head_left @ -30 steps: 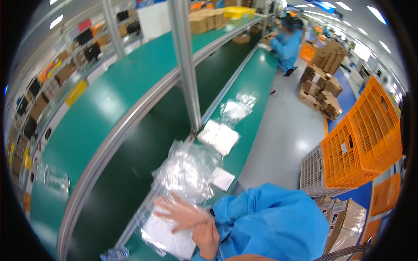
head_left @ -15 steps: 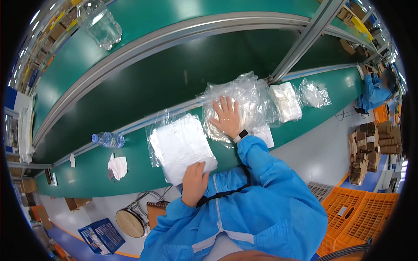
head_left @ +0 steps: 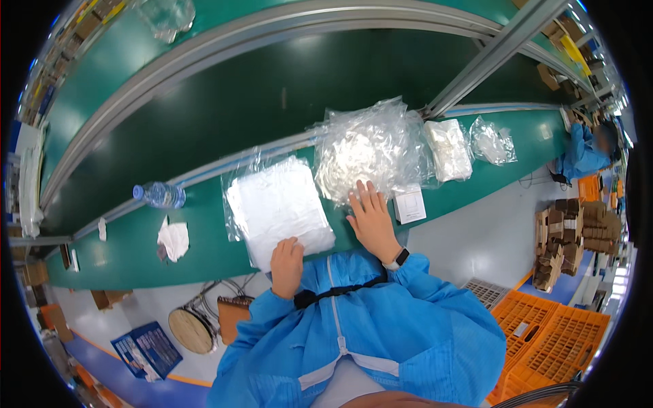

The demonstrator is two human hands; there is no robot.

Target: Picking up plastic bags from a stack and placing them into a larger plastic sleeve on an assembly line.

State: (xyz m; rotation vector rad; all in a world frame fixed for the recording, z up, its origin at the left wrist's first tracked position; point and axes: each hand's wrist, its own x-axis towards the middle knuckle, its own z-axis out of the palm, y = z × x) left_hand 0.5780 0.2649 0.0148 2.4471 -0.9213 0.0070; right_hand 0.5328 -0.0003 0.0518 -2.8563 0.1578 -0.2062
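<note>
My left hand (head_left: 287,266) rests on the near edge of a flat stack of white sheets or bags (head_left: 277,207) in a clear plastic wrapping. Its fingers lie flat, close together, and grip nothing that I can see. My right hand (head_left: 374,221) is open with spread fingers, the tips at the near edge of a shiny heap of clear plastic bags (head_left: 364,153). A small white printed card or box (head_left: 410,206) sits just right of that hand. Farther right are a wrapped white bundle (head_left: 449,151) and a crumpled clear bag (head_left: 492,141).
A water bottle (head_left: 160,195) lies left on the green bench (head_left: 136,262), near a crumpled white cloth (head_left: 174,239). A metal post (head_left: 493,61) rises behind the bags. Orange crates (head_left: 558,347) stand on the floor at right. A co-worker in blue (head_left: 583,155) is at the far right.
My right hand has drawn back toward me from the middle of the clear bag heap to its near edge, uncovering the heap. The left hand stays at the white stack.
</note>
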